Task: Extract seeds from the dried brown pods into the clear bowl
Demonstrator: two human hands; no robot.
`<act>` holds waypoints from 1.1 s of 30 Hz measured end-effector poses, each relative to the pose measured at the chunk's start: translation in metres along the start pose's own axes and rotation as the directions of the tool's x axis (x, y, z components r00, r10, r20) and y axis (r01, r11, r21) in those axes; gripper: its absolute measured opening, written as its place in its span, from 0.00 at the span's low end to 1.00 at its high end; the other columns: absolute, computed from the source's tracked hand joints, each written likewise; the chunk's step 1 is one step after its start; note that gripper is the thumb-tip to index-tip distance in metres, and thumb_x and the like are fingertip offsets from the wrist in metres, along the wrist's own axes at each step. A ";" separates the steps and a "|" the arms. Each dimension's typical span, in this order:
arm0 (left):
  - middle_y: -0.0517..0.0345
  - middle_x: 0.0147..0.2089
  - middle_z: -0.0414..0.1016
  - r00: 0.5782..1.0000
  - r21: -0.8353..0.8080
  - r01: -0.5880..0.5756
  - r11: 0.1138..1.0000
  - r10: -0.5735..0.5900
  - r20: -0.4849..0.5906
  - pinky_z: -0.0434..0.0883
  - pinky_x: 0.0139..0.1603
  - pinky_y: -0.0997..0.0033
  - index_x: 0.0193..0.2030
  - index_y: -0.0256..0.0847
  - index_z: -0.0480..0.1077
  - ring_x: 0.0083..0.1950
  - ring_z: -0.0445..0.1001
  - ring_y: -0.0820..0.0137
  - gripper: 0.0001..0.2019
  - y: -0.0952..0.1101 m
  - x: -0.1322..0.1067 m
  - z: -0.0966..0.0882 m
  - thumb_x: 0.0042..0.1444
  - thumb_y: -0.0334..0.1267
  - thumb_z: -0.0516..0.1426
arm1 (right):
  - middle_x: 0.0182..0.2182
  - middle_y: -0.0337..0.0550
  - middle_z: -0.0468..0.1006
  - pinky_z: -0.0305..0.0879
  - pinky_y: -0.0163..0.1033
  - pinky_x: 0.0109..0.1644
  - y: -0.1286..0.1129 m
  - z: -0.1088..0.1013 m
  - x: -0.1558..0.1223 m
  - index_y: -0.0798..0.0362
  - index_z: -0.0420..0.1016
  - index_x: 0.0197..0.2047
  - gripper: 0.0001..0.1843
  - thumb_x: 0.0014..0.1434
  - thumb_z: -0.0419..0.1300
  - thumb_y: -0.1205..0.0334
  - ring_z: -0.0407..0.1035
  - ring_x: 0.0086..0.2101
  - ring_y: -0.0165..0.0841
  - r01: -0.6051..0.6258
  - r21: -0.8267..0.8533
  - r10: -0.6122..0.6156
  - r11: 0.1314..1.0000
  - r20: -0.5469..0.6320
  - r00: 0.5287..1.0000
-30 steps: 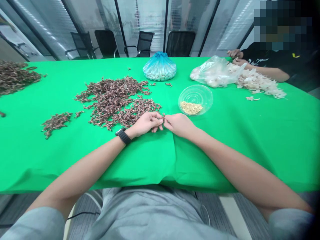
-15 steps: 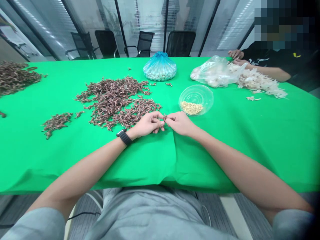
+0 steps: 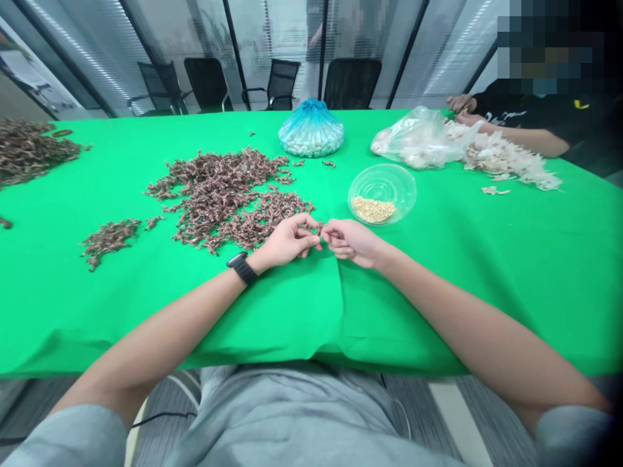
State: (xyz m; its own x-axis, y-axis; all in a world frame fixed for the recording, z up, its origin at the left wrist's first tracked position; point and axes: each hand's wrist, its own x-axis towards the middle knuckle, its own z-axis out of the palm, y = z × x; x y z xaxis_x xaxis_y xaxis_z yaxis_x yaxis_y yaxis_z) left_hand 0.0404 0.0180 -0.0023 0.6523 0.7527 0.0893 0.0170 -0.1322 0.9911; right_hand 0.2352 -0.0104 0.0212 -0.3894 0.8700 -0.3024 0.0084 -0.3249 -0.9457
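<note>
My left hand (image 3: 292, 240) pinches a small, dried, brown twisted piece (image 3: 319, 228) between thumb and fingertips. Against the same piece, my right hand (image 3: 354, 242) has its thumb and forefinger pressed together, the other fingers curled. Exactly what the right fingertips grip is too small to see. Just beyond my left hand spreads a large heap of similar dried brown pieces (image 3: 219, 194). Past my right hand stands a clear round plastic bowl (image 3: 406, 188) with small pale-yellow bits (image 3: 374, 209) in it.
A smaller brown pile (image 3: 111, 240) lies left, a bigger one (image 3: 34, 149) far left. Behind are a tied blue bag (image 3: 311, 130) of pale pieces and a clear plastic bag (image 3: 413, 139). Beside white peelings (image 3: 511, 159), another person's hands (image 3: 464, 111) work at the right.
My right hand has turned slightly, so its curled lower fingers now show. My left hand stays nearly in place. Behind the glass, a standing figure has shifted.
</note>
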 end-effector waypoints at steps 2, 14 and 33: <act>0.55 0.31 0.81 1.000 -0.014 0.014 1.000 -0.014 -0.006 0.62 0.20 0.81 0.45 0.37 0.64 0.19 0.68 0.80 0.20 0.002 0.000 0.000 0.58 0.47 0.65 | 0.13 0.31 0.56 0.43 0.33 0.20 0.004 0.000 0.001 0.52 0.66 0.24 0.11 0.57 0.53 0.61 0.46 0.16 0.25 0.161 -0.327 -0.206 0.931 -0.107 0.973; 0.56 0.30 0.80 1.000 -0.031 0.024 0.999 -0.025 -0.008 0.64 0.20 0.80 0.45 0.37 0.65 0.20 0.69 0.78 0.23 0.003 0.001 -0.002 0.56 0.51 0.66 | 0.29 0.48 0.79 0.47 0.39 0.33 0.006 -0.003 -0.006 0.55 0.75 0.36 0.15 0.69 0.50 0.60 0.66 0.27 0.34 0.165 -0.986 -0.576 0.019 0.124 0.808; 0.57 0.30 0.80 0.999 0.089 -0.023 0.996 0.025 -0.019 0.62 0.19 0.82 0.43 0.39 0.64 0.18 0.67 0.80 0.13 -0.002 -0.002 0.004 0.59 0.41 0.63 | 0.12 0.29 0.54 0.37 0.33 0.16 0.000 0.004 -0.002 0.54 0.69 0.22 0.10 0.53 0.55 0.63 0.42 0.14 0.23 0.032 -0.093 -0.046 0.995 -0.151 0.987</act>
State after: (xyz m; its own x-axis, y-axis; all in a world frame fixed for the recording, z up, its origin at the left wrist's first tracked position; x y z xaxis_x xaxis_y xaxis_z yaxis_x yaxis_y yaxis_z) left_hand 0.0419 0.0141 -0.0052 0.6379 0.7613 0.1161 0.0687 -0.2064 0.9760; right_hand 0.2320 -0.0135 0.0220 -0.2458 0.9300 -0.2734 0.0814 -0.2613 -0.9618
